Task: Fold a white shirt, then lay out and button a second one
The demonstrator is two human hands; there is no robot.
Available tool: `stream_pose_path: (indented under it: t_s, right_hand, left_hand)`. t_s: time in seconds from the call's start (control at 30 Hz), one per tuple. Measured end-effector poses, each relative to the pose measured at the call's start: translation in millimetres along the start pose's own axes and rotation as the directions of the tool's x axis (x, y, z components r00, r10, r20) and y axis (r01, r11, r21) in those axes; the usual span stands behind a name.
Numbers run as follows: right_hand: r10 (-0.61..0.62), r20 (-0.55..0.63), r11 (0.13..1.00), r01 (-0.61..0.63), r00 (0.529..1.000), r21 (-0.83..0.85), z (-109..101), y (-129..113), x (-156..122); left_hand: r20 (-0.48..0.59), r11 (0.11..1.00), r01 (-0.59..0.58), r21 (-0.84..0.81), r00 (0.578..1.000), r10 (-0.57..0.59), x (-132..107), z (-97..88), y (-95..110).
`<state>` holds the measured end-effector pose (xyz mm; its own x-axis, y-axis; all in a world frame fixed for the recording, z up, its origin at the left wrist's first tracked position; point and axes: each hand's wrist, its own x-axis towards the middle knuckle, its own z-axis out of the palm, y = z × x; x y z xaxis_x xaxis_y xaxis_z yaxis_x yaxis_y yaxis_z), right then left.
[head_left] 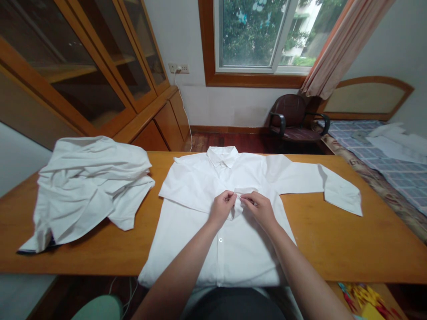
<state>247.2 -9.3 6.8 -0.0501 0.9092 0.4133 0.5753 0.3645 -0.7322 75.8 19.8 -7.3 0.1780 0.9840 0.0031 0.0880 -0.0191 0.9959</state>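
A white long-sleeved shirt (190, 231) lies front up on the table, its collar away from me and its lower edge at the near table edge. One sleeve is laid across the chest, and its cuff (238, 207) is between my hands. My left hand (223, 205) pinches the cuff from the left with thumb and fingertips. From the right, my right hand (257, 205) pinches the same cuff, fingertips close to the left ones. Whether a button is between the fingers is too small to tell. The other sleeve (300, 178) stretches out to the right.
A rumpled heap of white cloth (90, 182) lies on the left of the wooden table (333, 244). Beyond are a glass-fronted cabinet (133, 102), a brown armchair (293, 118) and a bed (383, 164). A green rounded seat (100, 309) shows below the near table edge.
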Motion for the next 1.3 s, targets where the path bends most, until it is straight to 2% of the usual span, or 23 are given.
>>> stream_pose_path:
  t_s: [0.2, 0.37, 0.57, 0.87, 1.17, 1.3]
  right_hand:
    - [-0.107, 0.001, 0.989, 0.107, 0.994, -0.105, -1.2, 1.6, -0.6]
    - [-0.224, 0.031, 0.946, 0.225, 0.974, -0.234, -4.9, 1.7, -0.9]
    - [-0.251, 0.063, 0.925, 0.259, 0.966, -0.278, -7.8, -0.8, 2.0]
    - [-0.182, 0.075, 0.955, 0.194, 0.98, -0.224, -7.5, 0.7, 3.6]
    - [0.021, 0.081, 0.99, -0.01, 0.996, -0.143, -7.2, 3.9, 4.9]
    - [0.103, 0.079, 0.988, -0.093, 0.992, -0.124, -7.2, 4.7, 6.2]
  left_hand:
    - [0.01, 1.0, -0.009, 0.007, 1.0, 0.009, -0.1, 1.0, -1.1]
    - [0.024, 1.0, -0.009, 0.01, 1.0, 0.009, -0.6, 1.2, 1.8]
    - [0.036, 1.0, -0.028, 0.012, 0.999, 0.028, 0.1, -0.3, 0.0]
    - [0.095, 0.992, -0.074, -0.1, 0.992, 0.083, 2.0, 2.3, -5.2]
    - [0.091, 0.982, -0.175, 0.068, 0.982, 0.168, 2.1, 1.3, -7.7]
    - [0.085, 0.984, -0.159, 0.075, 0.985, 0.152, 1.2, 0.9, -6.7]
